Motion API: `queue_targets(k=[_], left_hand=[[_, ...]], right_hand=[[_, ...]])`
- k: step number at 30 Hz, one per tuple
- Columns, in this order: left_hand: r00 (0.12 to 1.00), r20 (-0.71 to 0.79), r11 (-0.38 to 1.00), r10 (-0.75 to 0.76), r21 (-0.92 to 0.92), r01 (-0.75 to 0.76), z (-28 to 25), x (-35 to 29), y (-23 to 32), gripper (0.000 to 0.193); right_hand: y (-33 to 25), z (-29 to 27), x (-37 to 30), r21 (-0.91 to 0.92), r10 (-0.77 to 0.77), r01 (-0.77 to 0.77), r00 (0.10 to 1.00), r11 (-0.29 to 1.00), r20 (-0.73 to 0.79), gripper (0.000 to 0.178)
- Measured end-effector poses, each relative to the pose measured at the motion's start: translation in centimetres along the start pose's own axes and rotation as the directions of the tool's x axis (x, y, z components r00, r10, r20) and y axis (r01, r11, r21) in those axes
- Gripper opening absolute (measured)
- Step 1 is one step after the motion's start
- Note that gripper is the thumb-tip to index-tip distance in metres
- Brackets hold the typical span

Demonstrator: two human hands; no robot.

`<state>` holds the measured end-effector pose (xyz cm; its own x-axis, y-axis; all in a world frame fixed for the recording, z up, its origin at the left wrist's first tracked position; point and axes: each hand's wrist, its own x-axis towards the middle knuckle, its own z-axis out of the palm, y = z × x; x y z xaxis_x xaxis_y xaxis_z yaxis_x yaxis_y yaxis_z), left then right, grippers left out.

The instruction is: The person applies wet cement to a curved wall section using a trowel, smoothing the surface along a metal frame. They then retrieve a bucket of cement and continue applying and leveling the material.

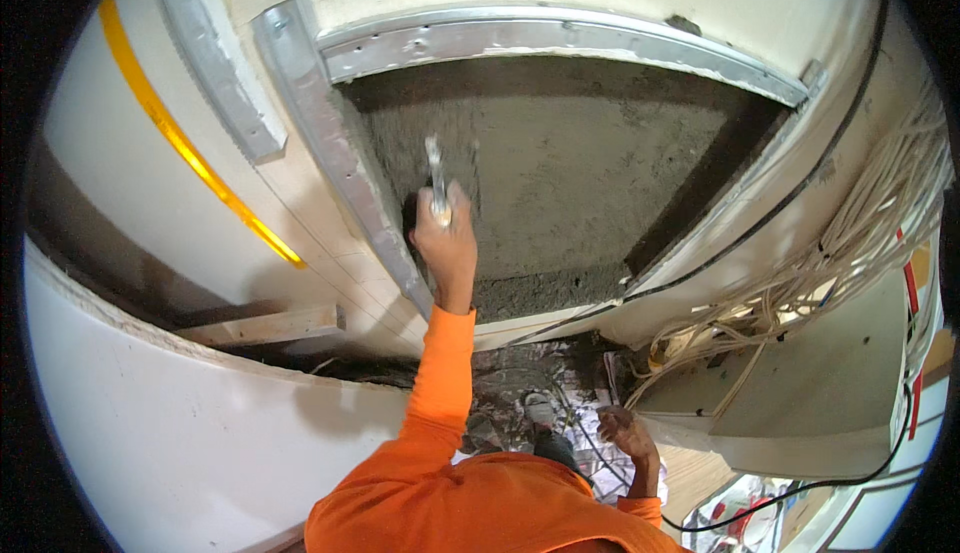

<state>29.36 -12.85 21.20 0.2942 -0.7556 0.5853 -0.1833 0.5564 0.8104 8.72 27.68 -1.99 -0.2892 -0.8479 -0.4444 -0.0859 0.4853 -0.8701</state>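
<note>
My left hand (446, 243) is closed round the handle of a hand tool with a shiny metal neck (437, 171). It reaches up to the left part of a recessed panel of wet grey mortar (590, 168). The tool's working end blends into the streaked mortar, so its shape cannot be told. Low on the right, beside my body, my right hand (628, 433) hangs with loosely bent fingers and nothing visible in it. Metal strips frame the panel: a long one along the top (540, 35) and a slanting one on the left (340, 158).
A black cable (800, 193) runs down the right side. Bundled pale wires (790, 298) hang beside a grey cabinet (820, 373). At left are a wooden batten (265, 326), a yellow strip (185, 148) and a white board (200, 423). Mortar-stained sheeting (610, 473) covers floor near my feet.
</note>
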Motion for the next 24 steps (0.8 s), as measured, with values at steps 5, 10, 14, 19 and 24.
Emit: queue_targets(k=[5,10,14,19,24], left_hand=[[0.999,-0.024,1.000,-0.021,0.009,0.021,-0.2,-3.7,-6.1,0.028],[0.998,0.001,0.994,-0.062,-0.091,0.062,1.2,2.1,2.5,0.028],[0.998,-0.062,0.989,-0.008,0.147,0.017,0.5,-2.9,-4.5,0.025],[1.000,-0.008,0.999,0.014,0.030,-0.014,0.3,-3.0,-6.5,0.028],[0.998,0.027,0.998,-0.061,-0.033,0.062,1.2,1.2,0.7,0.031]], right_hand=[[-0.5,0.2,-1.3,0.084,0.051,-0.048,0.998,0.995,-0.038,0.031],[0.3,0.0,-2.7,-0.059,-0.059,0.056,0.996,0.997,-0.062,0.044],[-1.3,1.0,-1.6,-0.129,0.066,-0.067,0.998,0.989,-0.017,0.047],[2.7,1.7,-2.0,0.184,-0.031,0.034,0.999,0.982,-0.022,0.044],[2.9,1.0,-3.1,0.039,0.069,-0.070,0.997,0.997,0.018,0.040]])
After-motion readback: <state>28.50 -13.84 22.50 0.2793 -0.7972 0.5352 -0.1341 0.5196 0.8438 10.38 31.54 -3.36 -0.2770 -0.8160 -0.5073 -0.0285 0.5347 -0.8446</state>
